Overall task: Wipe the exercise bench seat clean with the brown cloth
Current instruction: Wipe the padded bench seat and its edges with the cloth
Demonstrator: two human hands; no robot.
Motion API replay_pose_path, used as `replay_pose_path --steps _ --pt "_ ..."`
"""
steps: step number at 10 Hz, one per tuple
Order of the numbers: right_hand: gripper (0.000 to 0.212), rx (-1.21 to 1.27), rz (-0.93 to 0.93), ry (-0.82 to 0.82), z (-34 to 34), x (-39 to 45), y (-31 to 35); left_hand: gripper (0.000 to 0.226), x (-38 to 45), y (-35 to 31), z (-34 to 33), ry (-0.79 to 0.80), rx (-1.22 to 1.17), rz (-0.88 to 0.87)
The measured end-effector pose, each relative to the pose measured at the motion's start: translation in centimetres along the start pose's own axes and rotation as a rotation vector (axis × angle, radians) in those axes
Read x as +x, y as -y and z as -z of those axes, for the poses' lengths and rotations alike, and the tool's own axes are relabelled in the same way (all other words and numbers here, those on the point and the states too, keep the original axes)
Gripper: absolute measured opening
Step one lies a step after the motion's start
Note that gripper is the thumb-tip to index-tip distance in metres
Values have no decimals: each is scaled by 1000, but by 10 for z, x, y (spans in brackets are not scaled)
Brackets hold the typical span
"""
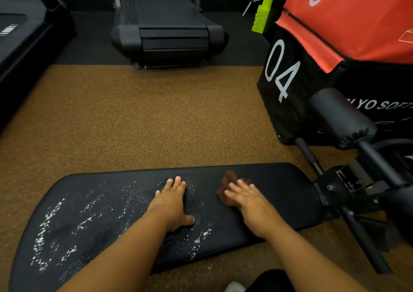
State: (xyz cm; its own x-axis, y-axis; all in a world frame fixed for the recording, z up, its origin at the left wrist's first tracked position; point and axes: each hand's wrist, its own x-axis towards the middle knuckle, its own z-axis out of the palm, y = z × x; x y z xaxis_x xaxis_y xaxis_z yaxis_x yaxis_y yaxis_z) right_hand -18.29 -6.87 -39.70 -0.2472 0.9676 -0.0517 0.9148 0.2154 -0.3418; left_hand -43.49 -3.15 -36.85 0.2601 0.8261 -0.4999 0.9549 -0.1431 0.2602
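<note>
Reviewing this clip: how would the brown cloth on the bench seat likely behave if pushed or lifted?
The brown cloth looks soft and floppy: it bunches unevenly under the right hand. It is probably light, a small crumpled piece. Pushed flat, it likely slides fairly easily over the smooth black bench seat, though it may fold on itself.

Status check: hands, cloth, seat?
Left hand flat on the seat, holding nothing. Right hand presses the cloth flat. White specks remain on the seat's left. Nothing in the way.
</note>
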Motion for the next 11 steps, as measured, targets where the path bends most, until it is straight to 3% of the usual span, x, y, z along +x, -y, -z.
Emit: replay_pose_path --steps 1,2,3,4,5,6,7,8,9,10,11 --pt "58 -20 -272 -116 -3 2 15 113 0 -1 0 -5 3 -1" --pt "53 52 -50 42 -18 -13 51 113 0 -1 -1 -6 2 1" --pt "53 115 150 178 -3 -36 29 113 -1 0 0 -9 3 -1" --pt "60 49 -87 44 1 -34 -4 113 -2 -1 0 -14 -2 -5" --pt "62 17 -210 -5 -11 -33 26 113 -2 -2 1 -15 1 -3" --pt "54 70 63 176 -16 -53 45 113 -2 -3 1 -10 -4 4" --pt "56 64 109 271 2 -58 10 113 -1 -2 1 -7 0 3" --pt "62 -49 -119 116 3 -53 8 113 -2 -2 1 -6 -4 5" --pt "58 25 -144 158 -10 -58 45 113 -1 -2 1 0 -6 9" --pt "56 88 76 330 0 -73 41 114 -1 -3 1 0 4 10" --pt "55 -25 -14 268 13 -67 7 114 -1 -2 1 -2 2 7"
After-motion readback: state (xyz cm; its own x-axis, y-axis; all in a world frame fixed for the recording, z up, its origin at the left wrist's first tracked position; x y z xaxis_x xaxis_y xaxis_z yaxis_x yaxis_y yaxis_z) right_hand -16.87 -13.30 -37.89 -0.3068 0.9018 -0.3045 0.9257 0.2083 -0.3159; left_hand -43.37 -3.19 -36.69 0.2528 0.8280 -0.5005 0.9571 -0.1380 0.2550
